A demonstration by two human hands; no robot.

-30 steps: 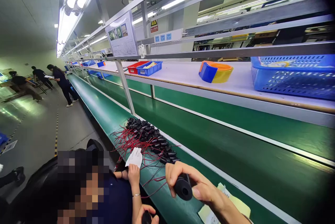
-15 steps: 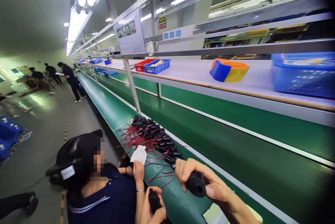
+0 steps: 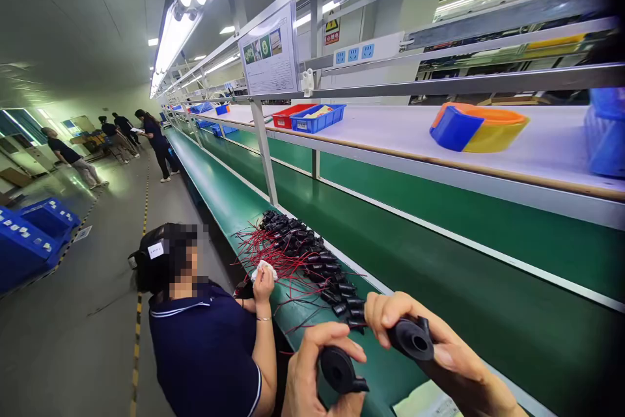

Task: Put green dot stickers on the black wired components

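My left hand (image 3: 303, 371) is closed around a small black water pump (image 3: 336, 368). Its round end, with a centre hole and a short side spout, faces me. To the right and slightly higher, my right hand (image 3: 459, 362) grips a second black water pump (image 3: 413, 340), also with its holed end toward me and its spout at the upper right. Beyond both hands, a long heap of similar black pumps (image 3: 322, 261) with red and dark wires (image 3: 273, 251) lies on the green belt (image 3: 224, 183). Neither held pump touches the heap.
A co-worker (image 3: 209, 345) sits at the left, holding a white cloth (image 3: 264, 270) by the wires. A pale yellow packet (image 3: 427, 401) lies below my right hand. The shelf above carries a red bin (image 3: 288, 116), a blue bin (image 3: 319, 119) and a blue-yellow-orange ring (image 3: 478, 127).
My left hand has come up and right, turning its pump's holed end toward me. My right pump's side spout now shows. The co-worker's white cloth is more bunched, and the view has shifted.
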